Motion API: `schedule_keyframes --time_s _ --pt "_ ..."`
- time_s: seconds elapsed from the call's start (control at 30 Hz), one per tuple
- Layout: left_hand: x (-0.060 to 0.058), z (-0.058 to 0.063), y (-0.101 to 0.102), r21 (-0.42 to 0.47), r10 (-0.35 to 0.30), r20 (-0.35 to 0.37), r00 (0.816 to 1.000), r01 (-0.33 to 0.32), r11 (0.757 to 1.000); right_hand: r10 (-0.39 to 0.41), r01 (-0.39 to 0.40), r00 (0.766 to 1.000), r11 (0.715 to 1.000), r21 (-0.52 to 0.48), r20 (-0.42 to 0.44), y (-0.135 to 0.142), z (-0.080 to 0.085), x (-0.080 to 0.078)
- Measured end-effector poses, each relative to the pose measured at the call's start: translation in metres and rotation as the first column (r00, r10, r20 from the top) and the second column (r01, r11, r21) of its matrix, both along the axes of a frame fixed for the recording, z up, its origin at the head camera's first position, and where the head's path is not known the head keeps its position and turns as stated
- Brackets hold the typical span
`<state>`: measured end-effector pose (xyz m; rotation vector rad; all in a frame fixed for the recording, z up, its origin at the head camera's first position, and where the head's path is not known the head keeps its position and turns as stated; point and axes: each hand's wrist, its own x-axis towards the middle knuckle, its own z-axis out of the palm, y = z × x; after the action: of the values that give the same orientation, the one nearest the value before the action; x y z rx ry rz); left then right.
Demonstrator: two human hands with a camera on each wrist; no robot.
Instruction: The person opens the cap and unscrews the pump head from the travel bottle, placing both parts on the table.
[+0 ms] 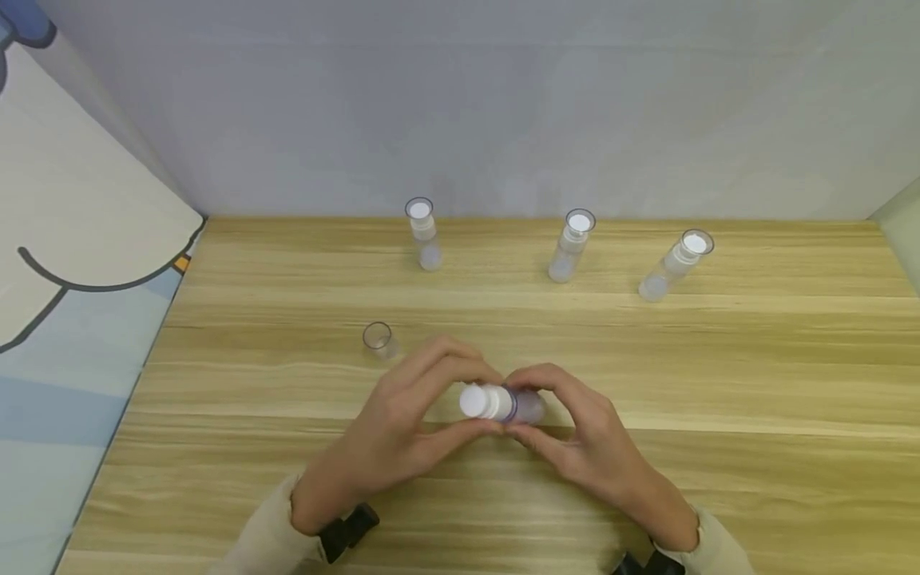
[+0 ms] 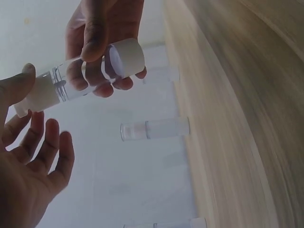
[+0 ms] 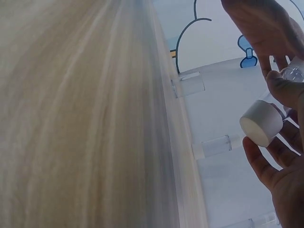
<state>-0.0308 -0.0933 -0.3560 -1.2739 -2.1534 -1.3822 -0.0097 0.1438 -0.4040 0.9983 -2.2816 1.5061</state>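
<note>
A clear cylindrical bottle (image 1: 528,406) with a white base (image 2: 130,57) and a white top (image 1: 480,401) is held tilted above the wooden table. My left hand (image 1: 402,419) pinches it at the white collar (image 2: 42,93) between thumb and fingers. On the base side, my right hand (image 1: 592,435) grips the clear body, thumb on one side and fingers on the other, as the left wrist view shows. The top is uncovered. A clear cap (image 1: 378,341) stands on the table just beyond my left hand, and shows in the right wrist view too.
Toward the back edge of the wooden table (image 1: 755,383) stand three similar bottles with clear caps on: a left one (image 1: 426,239), a middle one (image 1: 568,251) and a right one (image 1: 668,270). A pale backdrop (image 1: 503,112) rises behind them; a printed cloth (image 1: 86,200) borders the left side.
</note>
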Motion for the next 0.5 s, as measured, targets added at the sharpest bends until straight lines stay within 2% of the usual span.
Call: schedule_keyframes --time_s 0.17,0.3,0.37,0.5 --pt "0.0012 -0.0015 0.0039 -0.012 0.072 -0.035 0.997 -0.072 0.997 0.000 0.000 1.000 1.000 0.002 0.007 -0.0003 0.0006 0.0008" --pt "0.0030 -0.0005 0.0042 -0.057 0.114 -0.041 0.993 -0.116 0.992 -0.004 0.004 1.000 1.000 0.008 0.009 0.0003 0.0012 0.0012" --pt "0.0033 0.0017 0.0030 -0.075 0.090 -0.027 0.996 -0.092 0.993 -0.005 0.005 1.000 1.000 0.010 0.011 0.0006 0.0014 0.0014" --pt "0.0028 0.0081 -0.0027 -0.085 -0.020 0.001 1.000 0.020 0.996 -0.016 0.016 1.000 1.000 0.013 0.009 0.0015 0.0015 0.0017"
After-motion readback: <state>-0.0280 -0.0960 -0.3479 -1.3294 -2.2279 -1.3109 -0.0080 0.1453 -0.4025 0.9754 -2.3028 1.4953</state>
